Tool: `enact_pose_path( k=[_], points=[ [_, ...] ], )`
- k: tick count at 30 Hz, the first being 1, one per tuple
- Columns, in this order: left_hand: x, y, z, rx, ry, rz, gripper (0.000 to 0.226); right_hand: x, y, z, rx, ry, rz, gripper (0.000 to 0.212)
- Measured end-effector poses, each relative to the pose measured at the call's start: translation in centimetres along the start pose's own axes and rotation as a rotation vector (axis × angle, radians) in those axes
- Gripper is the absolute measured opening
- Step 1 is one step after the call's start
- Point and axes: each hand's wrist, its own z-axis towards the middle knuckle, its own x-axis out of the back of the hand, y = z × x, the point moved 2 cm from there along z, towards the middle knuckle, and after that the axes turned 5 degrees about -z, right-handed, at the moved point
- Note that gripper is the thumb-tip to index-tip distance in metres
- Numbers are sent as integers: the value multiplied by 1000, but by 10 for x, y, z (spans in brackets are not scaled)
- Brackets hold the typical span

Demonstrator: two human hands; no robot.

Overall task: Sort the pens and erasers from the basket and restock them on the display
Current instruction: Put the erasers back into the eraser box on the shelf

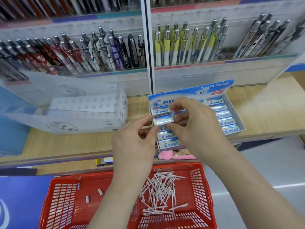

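Eraser [163, 119], blue-and-white wrapper: you hold it between both hands, just above the left column of the display box [214, 87] on the wooden shelf [264, 104].

Left hand [133, 142]: thumb and forefinger pinch the eraser's left end. Right hand [194, 126]: fingers [175, 104] curl over its right end. Both grasp the same piece.

Long axis runs left to right, parallel to the erasers lying in the box, so no turn looks needed. The stocked rows sit directly under and just beyond the eraser. Your right hand hides the middle column, so I cannot tell which slot is free.

Judgement: the placement goes straight down, with the right hand nearer the box centre.

Basket [204, 187] below: pens [161, 190] heaped on the right, loose erasers [100, 191] on the left, not yet sorted.
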Motion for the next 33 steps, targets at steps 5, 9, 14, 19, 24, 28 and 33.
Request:
enact_pose_path(
  k=[5,9,14,19,24,28,33],
  points=[
    [-2,5,4,15,59,42,10,0,0,2,-12,0,-63,23],
    [-5,6,7,-1,74,106,6,-2,-1,6,-34,29,-69,13],
    [-4,4,5,-37,36,137,12,-1,-3,4,-12,9,-89,17],
    [21,-10,-26,-170,25,97,26,9,-15,-9,114,89,-118,8],
    [72,-66,-69,-79,50,159,21,6,-47,-42,264,58,-24,7],
    [116,-135,-112,120,-11,274,24,-31,-74,-73,361,-92,-27,12],
    [177,-233,-165,366,-92,344,25,-131,-87,-113,395,-334,-81,5]
  ],
)
